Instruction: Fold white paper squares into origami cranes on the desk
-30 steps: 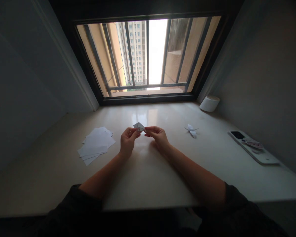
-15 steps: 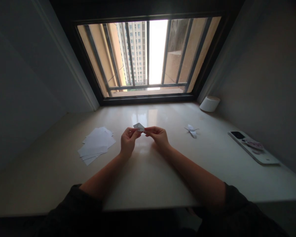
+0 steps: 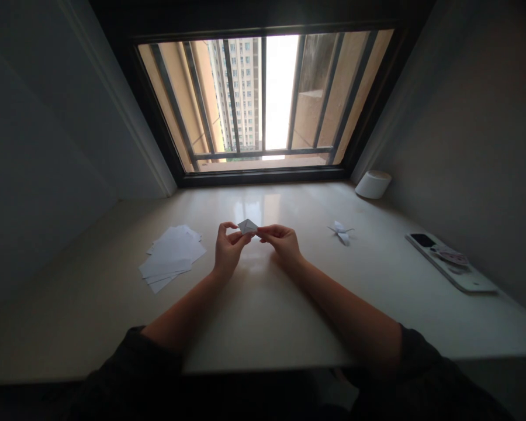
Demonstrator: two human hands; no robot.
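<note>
A small folded piece of white paper, roughly diamond-shaped with crease lines across its face, is held up between both hands above the pale sill. My left hand pinches its lower left edge with the thumb on the near side, while the index finger is lifted off and curled beside it. At the paper's right corner, my right hand grips with thumb and index finger. The fingers behind the paper are partly hidden.
Several loose white paper sheets lie in a pile at the left. To the right sit a folded paper crane, a phone and, near the window corner, a white cylindrical object. A barred window stands behind.
My left index finger has lifted away from the paper. The folded paper now shows more of its creased face; my right hand stays almost where it was.
</note>
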